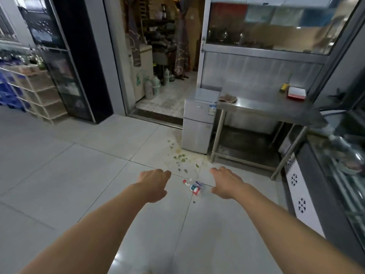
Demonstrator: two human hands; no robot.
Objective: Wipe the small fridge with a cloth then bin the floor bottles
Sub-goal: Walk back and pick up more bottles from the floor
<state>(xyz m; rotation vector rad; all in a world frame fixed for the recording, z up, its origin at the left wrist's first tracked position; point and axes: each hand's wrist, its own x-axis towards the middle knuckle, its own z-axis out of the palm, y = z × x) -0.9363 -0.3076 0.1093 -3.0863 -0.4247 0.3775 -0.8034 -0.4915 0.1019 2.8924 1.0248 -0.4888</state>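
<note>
The small silver fridge (198, 123) stands on the floor beside a steel table, to the right of a doorway. A brownish cloth (227, 98) lies crumpled on the table's left end, right next to the fridge top. Clear plastic bottles (194, 186) with a red cap and red-blue labels lie on the tiles in front of me. My left hand (153, 183) and my right hand (225, 182) are stretched forward on either side of the bottles, both empty with relaxed fingers, touching nothing.
Green leaf scraps (180, 158) and a stain spread over the tiles before the fridge. The steel table (272, 107) carries a red-white stack of plates (296, 93) and a yellow bottle (284, 87). A counter runs along the right. Plastic crates (37, 91) stand at left.
</note>
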